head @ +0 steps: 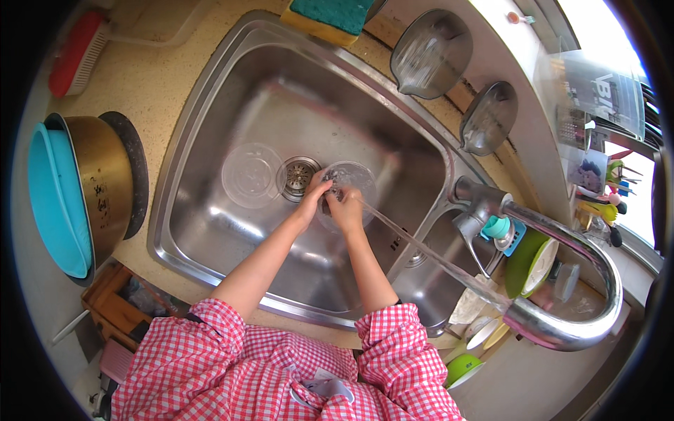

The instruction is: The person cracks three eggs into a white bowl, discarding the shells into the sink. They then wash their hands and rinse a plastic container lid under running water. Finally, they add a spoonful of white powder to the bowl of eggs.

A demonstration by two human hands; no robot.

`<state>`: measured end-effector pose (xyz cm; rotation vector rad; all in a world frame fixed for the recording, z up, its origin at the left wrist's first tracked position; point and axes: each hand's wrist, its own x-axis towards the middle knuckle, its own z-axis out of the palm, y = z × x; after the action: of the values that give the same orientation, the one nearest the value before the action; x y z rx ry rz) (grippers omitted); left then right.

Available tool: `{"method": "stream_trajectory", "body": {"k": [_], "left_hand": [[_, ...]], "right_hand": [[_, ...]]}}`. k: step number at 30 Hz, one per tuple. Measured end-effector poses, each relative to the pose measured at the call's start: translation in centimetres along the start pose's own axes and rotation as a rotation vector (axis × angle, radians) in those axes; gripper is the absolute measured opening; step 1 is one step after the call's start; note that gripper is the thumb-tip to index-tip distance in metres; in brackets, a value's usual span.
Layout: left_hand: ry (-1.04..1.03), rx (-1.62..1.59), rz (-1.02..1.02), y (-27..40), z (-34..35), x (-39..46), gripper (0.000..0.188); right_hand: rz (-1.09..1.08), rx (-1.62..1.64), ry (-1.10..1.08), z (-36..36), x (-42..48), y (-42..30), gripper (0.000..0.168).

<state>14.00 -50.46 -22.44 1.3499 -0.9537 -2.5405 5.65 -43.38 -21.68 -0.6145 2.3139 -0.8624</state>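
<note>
My left hand point(314, 190) and my right hand point(345, 206) are close together over a clear round plastic container point(363, 181) in the stainless steel sink point(295, 102). Between my curled fingers shows a small dark item point(334, 192), partly hidden and too blurred to name. A stream of water point(416, 242) from the chrome faucet point(584, 247) runs down to my right hand and the container. Left of the hands, a clear round plastic lid or shallow container point(250, 176) rests on the sink floor, next to the drain strainer point(298, 178).
Left on the counter stand a gold-coloured pot point(105, 179) with a turquoise basin point(58, 200), and a red brush point(79, 52). A green and yellow sponge point(329, 18) sits behind the sink. Dark translucent scoop-shaped pieces point(434, 55) lean at the back. A smaller basin point(426, 284) adjoins at right.
</note>
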Motion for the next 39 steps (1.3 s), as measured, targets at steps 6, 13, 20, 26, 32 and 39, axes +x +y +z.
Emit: {"method": "stream_trajectory", "body": {"k": [6,13,20,26,32,39], "left_hand": [[0.077,0.032,0.034,-0.6,0.9,-0.4,0.066],[0.022,-0.03,0.126,-1.8,0.6,0.4,0.056],[0.011,-0.06,0.056,-2.8,0.1,0.9,0.053],[0.04,-0.012,0.071,-1.8,0.5,0.5,0.054],[0.004,0.063,0.201,-2.0,-0.5,1.0,0.053],[-0.056,-0.053,0.175,-1.3,-0.1,0.8,0.051]], "right_hand": [[-0.292,-0.684,-0.062,-2.7,0.8,-0.6,0.021],[-0.042,-0.61,-0.443,-3.6,0.6,-1.1,0.026],[0.593,0.875,-0.101,-0.7,0.3,-0.2,0.007],[0.526,1.005,-0.224,-1.4,-0.2,-0.5,0.007],[0.132,-0.062,-0.498,-3.7,0.2,-0.3,0.012],[-0.381,-0.676,-0.066,-3.5,-1.3,0.7,0.016]]}}
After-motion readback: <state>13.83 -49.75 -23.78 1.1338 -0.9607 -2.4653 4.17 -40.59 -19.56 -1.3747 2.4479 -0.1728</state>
